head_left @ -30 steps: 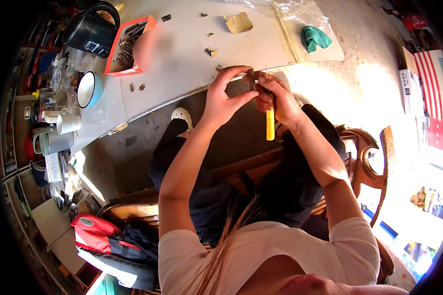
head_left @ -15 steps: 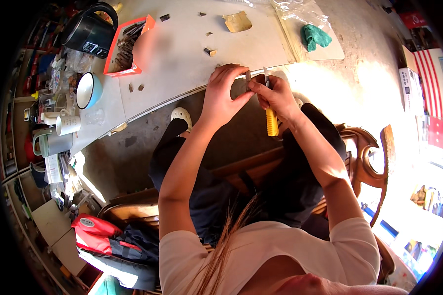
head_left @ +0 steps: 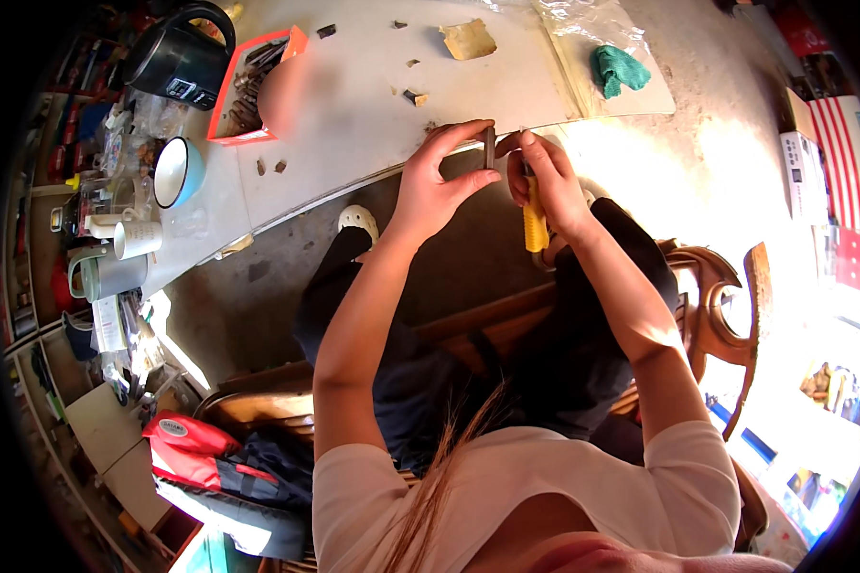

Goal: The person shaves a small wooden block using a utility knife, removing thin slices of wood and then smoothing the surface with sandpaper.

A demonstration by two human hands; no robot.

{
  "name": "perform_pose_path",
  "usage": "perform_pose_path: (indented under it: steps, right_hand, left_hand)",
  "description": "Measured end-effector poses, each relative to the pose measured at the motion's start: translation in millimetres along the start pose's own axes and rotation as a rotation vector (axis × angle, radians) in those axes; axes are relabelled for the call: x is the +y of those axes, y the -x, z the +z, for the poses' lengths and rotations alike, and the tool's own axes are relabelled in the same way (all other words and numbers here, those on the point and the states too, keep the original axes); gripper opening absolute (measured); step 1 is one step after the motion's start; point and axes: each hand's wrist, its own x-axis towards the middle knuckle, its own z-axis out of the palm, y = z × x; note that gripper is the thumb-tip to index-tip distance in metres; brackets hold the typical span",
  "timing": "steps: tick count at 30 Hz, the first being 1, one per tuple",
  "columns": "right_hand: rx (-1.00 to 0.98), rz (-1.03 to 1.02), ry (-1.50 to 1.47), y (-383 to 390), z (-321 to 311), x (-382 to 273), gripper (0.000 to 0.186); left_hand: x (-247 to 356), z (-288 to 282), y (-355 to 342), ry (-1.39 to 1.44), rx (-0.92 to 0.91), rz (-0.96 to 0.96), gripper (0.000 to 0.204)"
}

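Observation:
Between the thumb and fingers of my left hand (head_left: 441,181) a small dark flat strip (head_left: 489,148) is pinched upright, just off the table's near edge. What it is made of I cannot make out. My right hand (head_left: 551,188) is closed around a yellow-handled utility knife (head_left: 535,224), its handle pointing down toward me. The knife's tip lies by my right thumb, a short way right of the strip and apart from it. Both hands are over the gap between the table and my lap.
On the pale table (head_left: 354,105) stand an orange-rimmed box (head_left: 218,124) of dark pieces, a black kettle (head_left: 177,62) and a white-and-blue bowl (head_left: 172,174). A tan scrap (head_left: 468,40), dark bits and a green cloth (head_left: 621,72) lie farther off. A carved wooden chair arm (head_left: 712,296) rises at right.
My right hand and the knife have drawn slightly right, away from the strip. The left thumb and fingers now show more of the strip between them. The whole view has shifted slightly.

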Motion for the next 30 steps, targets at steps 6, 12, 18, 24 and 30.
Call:
perform_pose_path:
  steps: [6,12,18,24,30]
  right_hand:
    - [0.06,-0.141,0.31,-6,-6,12,0.046]
    - [0.127,-0.248,0.53,-4,-6,10,0.042]
    - [0.178,-0.417,0.937,-7,-9,10,0.031]
    - [0.133,-0.52,1.061,-5,-10,8,0.028]
    - [0.177,-0.428,1.073,-6,-9,6,0.026]
  left_hand:
    - [4,0,-1,0.0,-0.053,-0.019,0.056]
    - [18,-1,-2,-0.219,-0.087,0.042,0.056]
    - [18,-5,-3,-0.36,-0.109,0.098,0.055]
    - [13,-4,3,-0.335,-0.107,0.105,0.054]
    - [11,-7,2,-0.347,-0.148,0.122,0.055]
